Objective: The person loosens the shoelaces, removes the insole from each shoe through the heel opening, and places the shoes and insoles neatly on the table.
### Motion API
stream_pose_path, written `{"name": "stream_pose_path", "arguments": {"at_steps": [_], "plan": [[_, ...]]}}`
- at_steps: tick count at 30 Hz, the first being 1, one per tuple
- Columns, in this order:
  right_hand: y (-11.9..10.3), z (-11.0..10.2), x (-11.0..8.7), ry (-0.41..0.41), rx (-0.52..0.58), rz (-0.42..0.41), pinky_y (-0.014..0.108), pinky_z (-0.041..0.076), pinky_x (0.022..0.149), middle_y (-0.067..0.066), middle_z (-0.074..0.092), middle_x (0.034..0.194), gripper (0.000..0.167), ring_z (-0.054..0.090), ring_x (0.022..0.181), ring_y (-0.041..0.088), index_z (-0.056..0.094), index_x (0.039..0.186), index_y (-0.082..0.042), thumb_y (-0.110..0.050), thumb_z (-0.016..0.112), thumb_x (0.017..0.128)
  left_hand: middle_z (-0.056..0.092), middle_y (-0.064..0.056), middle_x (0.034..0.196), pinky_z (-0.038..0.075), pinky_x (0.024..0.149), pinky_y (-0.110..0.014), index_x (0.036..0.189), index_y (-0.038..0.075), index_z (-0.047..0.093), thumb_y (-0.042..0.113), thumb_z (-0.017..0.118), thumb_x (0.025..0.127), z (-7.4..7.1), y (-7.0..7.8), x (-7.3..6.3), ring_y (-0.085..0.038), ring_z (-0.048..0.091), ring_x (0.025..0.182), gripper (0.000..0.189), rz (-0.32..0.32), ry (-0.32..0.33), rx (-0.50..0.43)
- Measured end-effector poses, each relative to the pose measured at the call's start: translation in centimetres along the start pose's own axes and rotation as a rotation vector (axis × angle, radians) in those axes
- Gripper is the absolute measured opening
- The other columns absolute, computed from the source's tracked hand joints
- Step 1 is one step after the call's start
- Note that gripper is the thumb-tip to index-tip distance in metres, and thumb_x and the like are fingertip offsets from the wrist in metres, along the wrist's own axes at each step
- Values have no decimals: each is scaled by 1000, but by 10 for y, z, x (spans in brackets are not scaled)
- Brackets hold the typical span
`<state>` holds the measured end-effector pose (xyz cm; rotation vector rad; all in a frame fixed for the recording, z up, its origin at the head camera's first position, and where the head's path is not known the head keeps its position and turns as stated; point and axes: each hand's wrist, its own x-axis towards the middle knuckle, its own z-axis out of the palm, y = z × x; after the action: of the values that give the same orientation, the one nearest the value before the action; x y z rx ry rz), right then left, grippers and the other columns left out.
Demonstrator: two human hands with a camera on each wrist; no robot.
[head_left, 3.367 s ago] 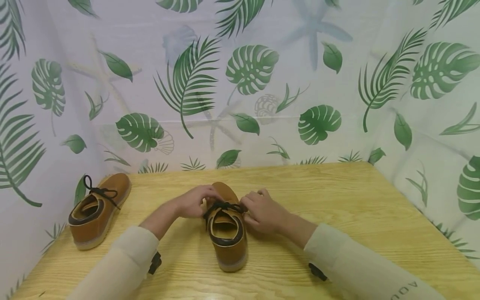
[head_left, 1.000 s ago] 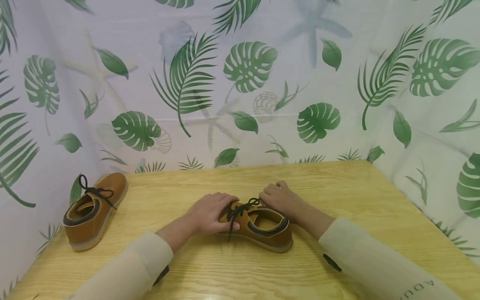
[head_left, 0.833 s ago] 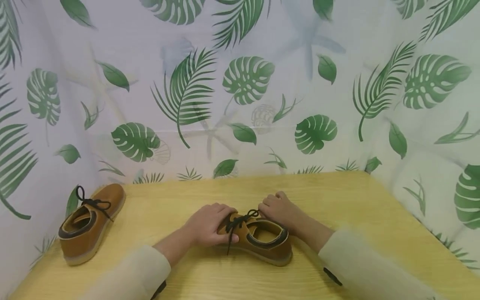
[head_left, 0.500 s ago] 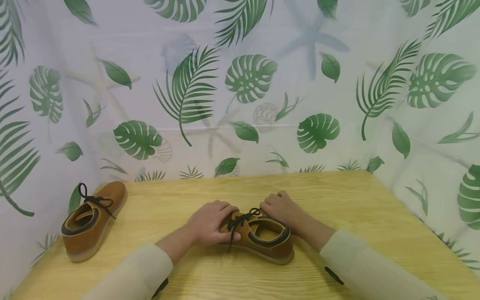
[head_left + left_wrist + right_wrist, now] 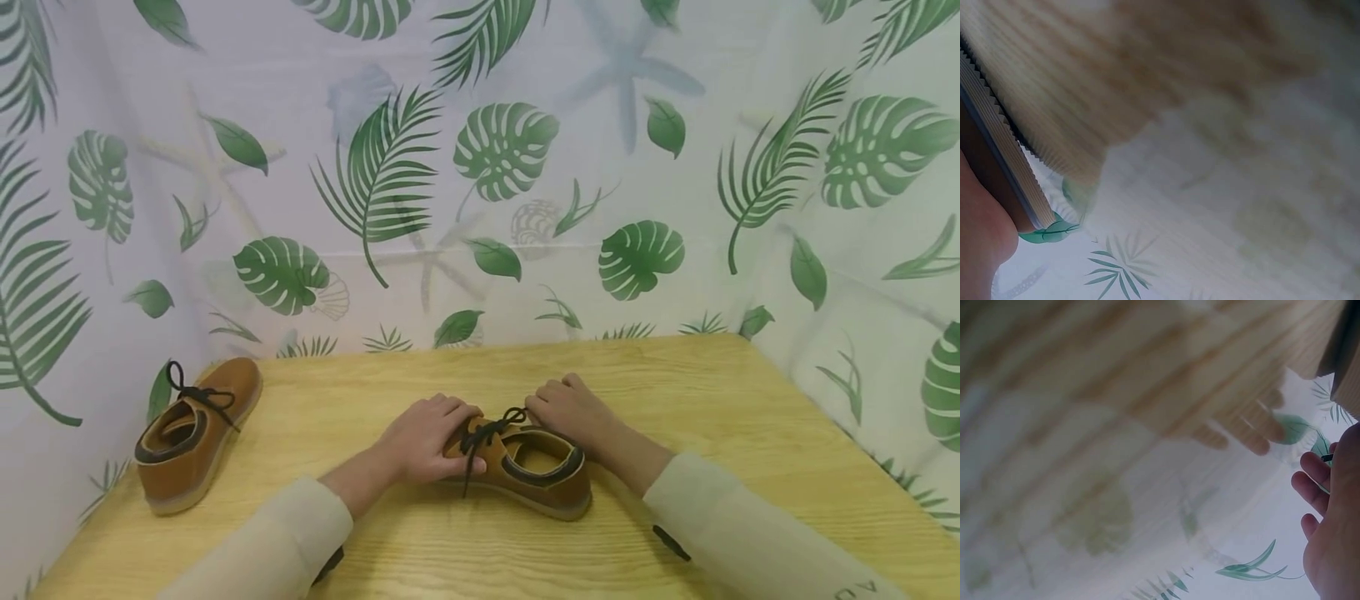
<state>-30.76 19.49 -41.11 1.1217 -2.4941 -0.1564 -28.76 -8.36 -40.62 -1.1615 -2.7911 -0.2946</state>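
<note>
A brown leather shoe with a dark collar lies on the wooden table, its toe pointing left. My left hand grips its front part, thumb on the near side, covering the toe. Black shoelaces are tied on top, with one end hanging down the near side. At the far side of the shoe, my right hand pinches the lace by its loop; a dark lace tip shows between those fingers in the right wrist view. In the left wrist view, the ridged sole shows beside the left hand.
A matching brown shoe with a tied black bow stands at the table's left side, toe pointing away. Leaf-patterned cloth walls the back and both sides of the wooden table.
Since the oldest frame, the shoe has turned from toe-away to toe-left. My left hand has gone from the laces to the toe, my right hand has shifted right. The last second shows hardly any movement.
</note>
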Motion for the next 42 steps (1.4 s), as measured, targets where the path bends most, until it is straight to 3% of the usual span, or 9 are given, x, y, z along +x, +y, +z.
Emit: {"name": "stream_pose_path", "arguments": {"at_steps": [6,14,20,27,31,37,42], "plan": [[5,-7,-1,48,-31,19,37,36,71,-5,49,70,20,45,66,15,49,78,-18,-18,58,95,60,-2,131,47,90,-41,142,18,52,82,41,87,-2,-1,8,-22,56,113,85,7,11,21],[12,-9,4,69,-82,34,41,37,74,-4,52,70,22,45,65,16,48,76,-18,-20,58,96,61,-2,130,47,91,-42,140,18,54,70,55,86,-8,-1,13,-23,57,113,74,3,38,10],[17,-11,2,88,-123,52,44,40,75,-3,56,71,24,48,66,18,48,75,-17,-20,61,94,62,-2,129,47,91,-42,139,19,54,70,55,87,-11,0,18,-23,57,114,73,24,65,8],[19,-20,7,54,-160,52,43,39,75,-3,57,71,23,47,67,17,50,76,-18,-23,59,96,61,-3,131,47,91,-44,140,18,53,70,55,87,-19,-3,22,-24,56,113,75,19,43,28],[23,-24,12,99,-176,64,44,40,77,-3,56,70,25,47,66,17,49,75,-17,-24,62,95,61,-2,131,46,92,-44,140,19,53,72,54,87,-23,-5,26,-23,56,114,74,15,78,33],[18,-19,3,107,-147,-5,40,37,71,-7,54,66,25,43,61,13,49,73,-19,-24,63,93,63,-1,128,48,88,-42,139,19,54,70,55,87,-11,1,17,-22,57,111,73,22,62,4],[14,-14,-3,71,-168,34,40,37,73,-7,52,66,24,42,62,13,49,74,-20,-25,62,94,63,1,126,48,90,-42,137,20,55,70,56,87,-3,5,15,-21,57,111,71,22,101,-11]]}}
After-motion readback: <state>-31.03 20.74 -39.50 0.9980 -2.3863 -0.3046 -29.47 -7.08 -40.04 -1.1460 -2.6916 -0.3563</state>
